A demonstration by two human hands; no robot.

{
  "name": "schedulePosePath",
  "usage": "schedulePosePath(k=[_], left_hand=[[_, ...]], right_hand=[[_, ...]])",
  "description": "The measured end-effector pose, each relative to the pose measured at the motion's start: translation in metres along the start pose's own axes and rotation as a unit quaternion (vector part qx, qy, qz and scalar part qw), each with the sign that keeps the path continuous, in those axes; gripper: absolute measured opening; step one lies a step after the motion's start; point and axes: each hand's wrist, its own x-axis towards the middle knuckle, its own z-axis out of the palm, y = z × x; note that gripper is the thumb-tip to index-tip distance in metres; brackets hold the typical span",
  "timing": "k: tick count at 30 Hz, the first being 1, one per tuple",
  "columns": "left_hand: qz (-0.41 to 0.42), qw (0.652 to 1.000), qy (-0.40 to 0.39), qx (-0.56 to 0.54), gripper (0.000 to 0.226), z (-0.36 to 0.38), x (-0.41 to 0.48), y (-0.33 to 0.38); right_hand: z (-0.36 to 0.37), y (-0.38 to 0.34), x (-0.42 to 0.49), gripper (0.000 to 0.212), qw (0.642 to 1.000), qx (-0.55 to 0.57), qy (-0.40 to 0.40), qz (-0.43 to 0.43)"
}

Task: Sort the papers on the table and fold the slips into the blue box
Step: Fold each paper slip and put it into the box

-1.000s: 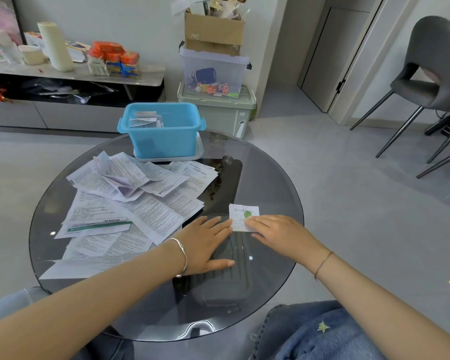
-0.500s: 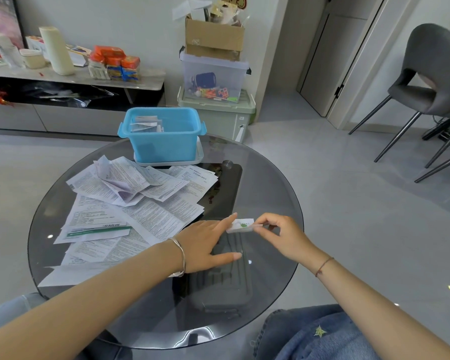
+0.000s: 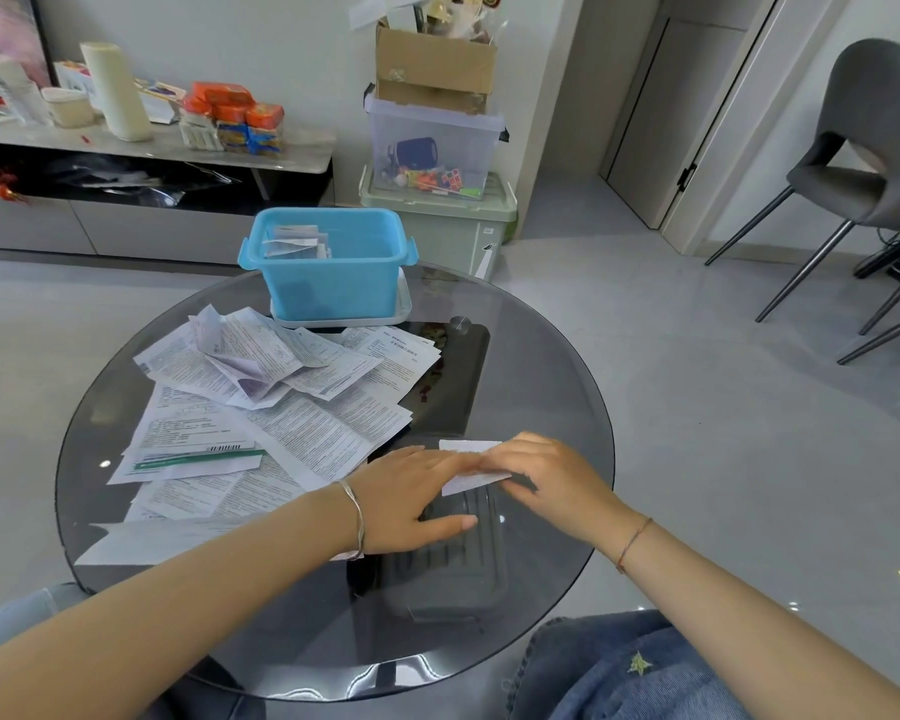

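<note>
Head view: a slip (image 3: 470,462) is being folded toward the near edge of the table (image 3: 567,356), pressed by the spread left hand (image 3: 411,498); the grip of the right hand (image 3: 546,480) cannot be told; firm creasing is judged needed next.

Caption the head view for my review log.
Left hand presses and right hand holds a white slip over the glass table, papers and blue box beyond.

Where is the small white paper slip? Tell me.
Head view: slip over the round glass table, right of the paper pile, between left hand and right hand.

Slip (image 3: 470,446) partly under fingers (image 3: 497,459), print seemingly illegible.
</note>
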Motion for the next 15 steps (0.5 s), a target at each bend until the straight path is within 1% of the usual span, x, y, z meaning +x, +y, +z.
schedulePosePath(k=[2,4,6,7,8,11,12,15], left_hand=[[-0.006,1.000,0.002,0.007,0.070,-0.003,-0.002,0.001],[-0.016,0.999,-0.004,0.051,0.080,-0.007,-0.006,0.000],[-0.015,0.995,-0.017,0.094,0.093,-0.009,-0.011,0.001],[-0.017,0.995,-0.022,0.098,0.095,-0.010,-0.013,0.001],[-0.024,0.995,-0.020,0.090,0.095,-0.010,-0.016,0.001],[-0.038,0.998,0.011,0.041,0.089,-0.009,-0.019,0.000],[-0.032,0.999,0.024,0.033,0.085,-0.008,-0.018,-0.001],[-0.012,0.998,0.034,0.043,0.074,0.000,-0.016,-0.007]], right_hand=[[0.005,0.002,0.002,0.026,1.000,-0.016,0.017,-0.020],[0.007,0.003,0.003,0.018,0.999,0.007,0.037,-0.008],[0.008,0.001,0.004,0.014,0.994,0.079,0.054,0.048],[0.008,0.000,0.005,0.013,0.989,0.113,0.056,0.080],[0.009,-0.001,0.008,0.016,0.983,0.136,0.058,0.108],[0.011,-0.003,0.012,0.035,0.964,0.175,0.075,0.186],[0.011,-0.004,0.013,0.036,0.957,0.187,0.081,0.208],[0.011,-0.005,0.015,0.023,0.939,0.223,0.088,0.245]])
